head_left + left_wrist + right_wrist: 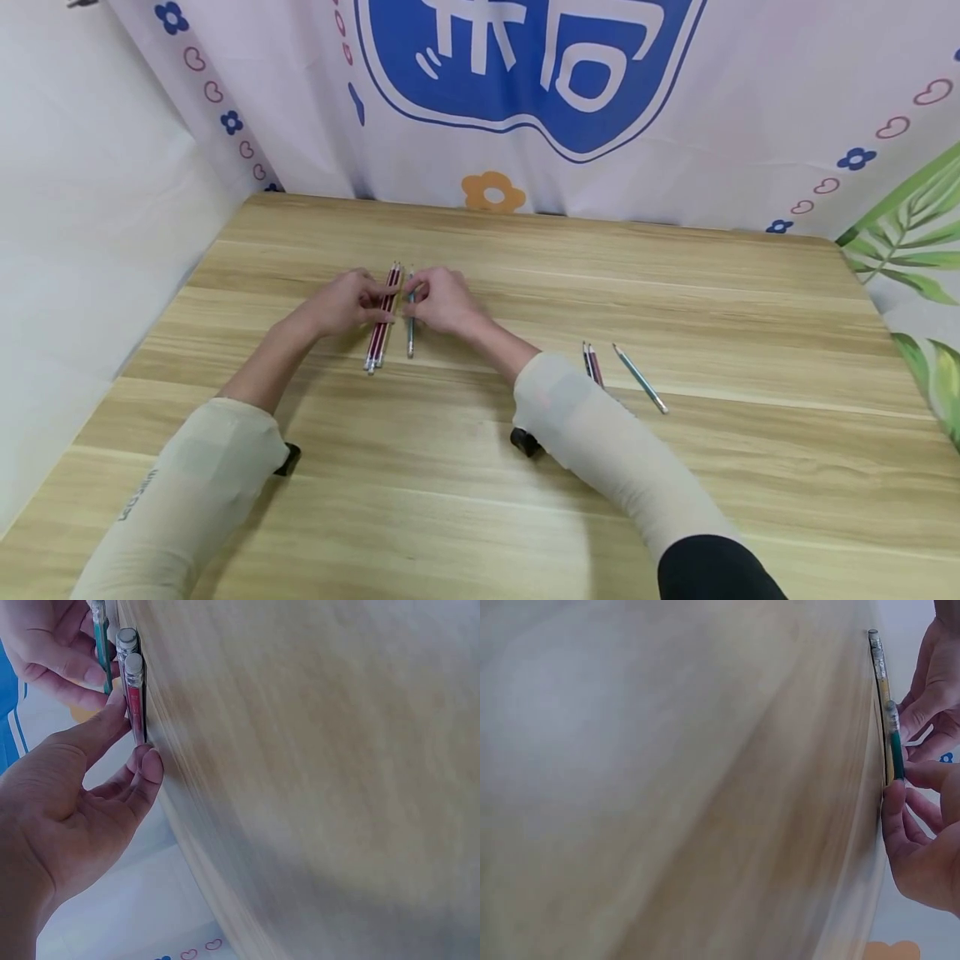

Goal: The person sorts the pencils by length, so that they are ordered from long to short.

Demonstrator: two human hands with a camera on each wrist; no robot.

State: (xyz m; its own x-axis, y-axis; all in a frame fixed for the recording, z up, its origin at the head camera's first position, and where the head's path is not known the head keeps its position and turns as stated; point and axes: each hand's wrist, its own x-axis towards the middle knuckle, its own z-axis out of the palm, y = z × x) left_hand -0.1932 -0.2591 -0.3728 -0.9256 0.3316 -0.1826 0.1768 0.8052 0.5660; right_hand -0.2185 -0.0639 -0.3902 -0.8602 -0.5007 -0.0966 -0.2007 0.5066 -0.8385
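Observation:
In the head view, my left hand (341, 304) is at a small bundle of dark red striped pencils (378, 337), thumb on one side and fingers on the other. The pencils lie side by side, metal ends toward me. Just to the right, my right hand (442, 302) pinches a teal pencil (410, 340) between thumb and fingertips. A yellow pencil (883, 686) shows beside the teal one in the right wrist view. The left wrist view has the red pencil (135, 697) between my left thumb and fingers, the teal pencil (102, 641) close by.
On the wooden table (420, 500), another teal pencil (640, 379) lies to the right. Beside it are dark and reddish pencils (595, 365), partly hidden by my right sleeve (600, 442). A printed white cloth (750, 108) hangs behind the table's far edge.

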